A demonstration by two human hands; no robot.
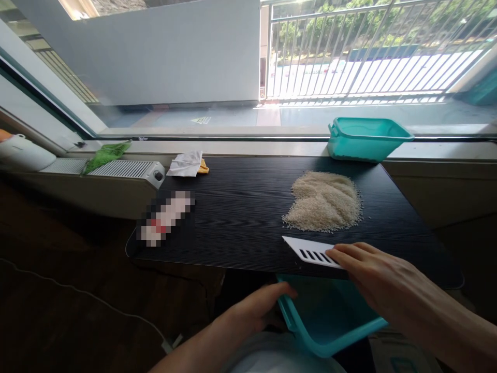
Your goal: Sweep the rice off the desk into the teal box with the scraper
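Observation:
My left hand (266, 305) grips the left rim of a teal plastic bin (349, 339), held just below the table's front edge. In my right hand (365, 261) is a white slotted spatula (310, 251), its blade low over the table near that edge. Behind the spatula lies a spread-out pile of white rice (324, 202), apart from the blade, with loose grains around it. A few grains sit by the front edge near the spatula. The inside of the bin is dark, and I cannot tell whether rice is in it.
A second teal bin (368, 140) stands at the table's back right, against the window sill. White and yellow cloths (186, 164) lie at the back left of the dark table (236, 207). A blurred-out item (166, 217) is at the left edge. Beyond is a radiator (124, 171) with a green cloth (106, 154).

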